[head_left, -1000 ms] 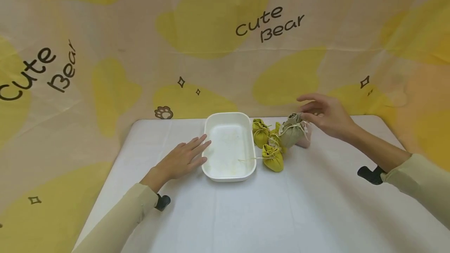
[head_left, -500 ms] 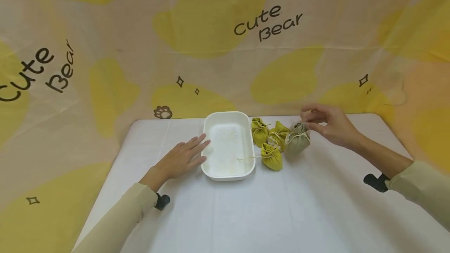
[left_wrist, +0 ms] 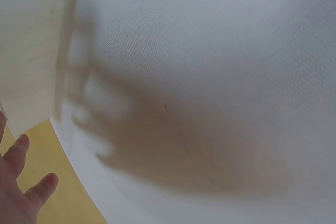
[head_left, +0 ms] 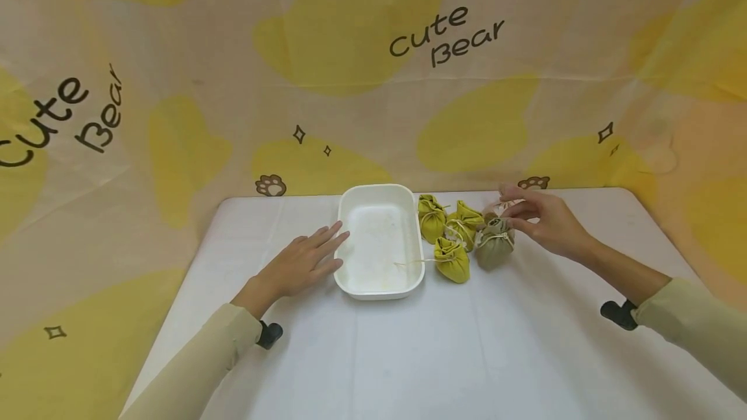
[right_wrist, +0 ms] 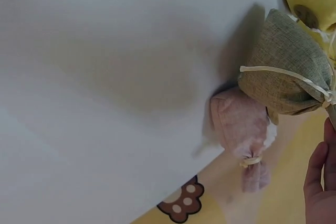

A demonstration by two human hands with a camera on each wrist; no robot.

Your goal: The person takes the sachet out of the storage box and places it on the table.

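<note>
In the head view my right hand point(head_left: 545, 216) pinches the gathered top of a grey-green drawstring pouch point(head_left: 495, 250). The pouch stands upright at the right end of a cluster, its pale cord tied round the neck. Partly hidden behind it is a pink pouch point(right_wrist: 242, 121), plainer in the right wrist view. Yellow-green drawstring pouches sit to the left: one at the back point(head_left: 432, 220), another in the middle point(head_left: 463, 222), a third in front point(head_left: 452, 261). My left hand point(head_left: 300, 264) lies with fingers spread and fairly straight, fingertips at the left rim of a white tray point(head_left: 379, 295).
The front pouch's cord point(head_left: 411, 262) trails over the tray's right rim into it. A white cloth point(head_left: 408, 361) covers the table. Right behind the table's far edge hangs a yellow-patterned curtain point(head_left: 350, 115) with "Cute Bear" lettering.
My right hand has brought the grey-green pouch down and nearer to me, beside the yellow-green ones. The pink pouch, hidden half a second ago, shows again behind it. My left hand has stayed put.
</note>
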